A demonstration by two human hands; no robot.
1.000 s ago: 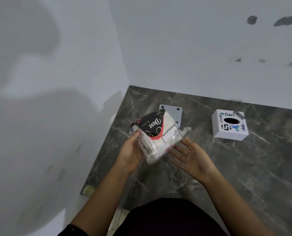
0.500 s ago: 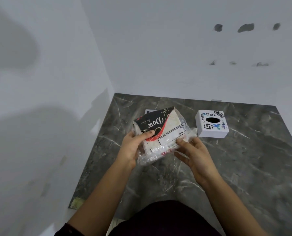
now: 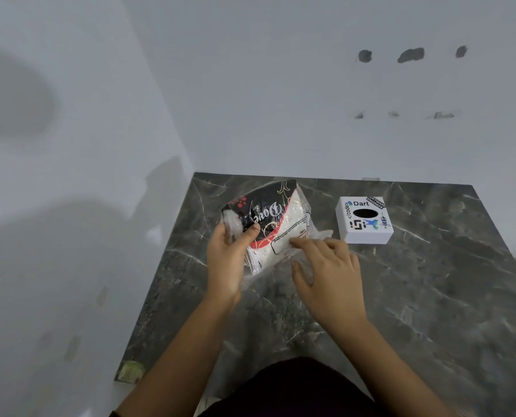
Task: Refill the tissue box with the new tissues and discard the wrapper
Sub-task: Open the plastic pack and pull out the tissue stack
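A pack of new tissues in a clear plastic wrapper with a black, red and white print is held above the dark marble counter. My left hand grips the pack's left end, thumb on the printed face. My right hand pinches the loose wrapper at the pack's lower right edge. The white cube tissue box, with stickers and a dark oval slot on top, stands on the counter to the right of the pack, apart from both hands.
White walls meet in a corner behind and to the left of the counter. The counter's left edge runs diagonally down to a worn corner. A dark garment fills the bottom centre.
The pack has turned in my hands and now hides the white plate behind it. My right hand went from open beside the pack to pinching its wrapper. The view shifted left.
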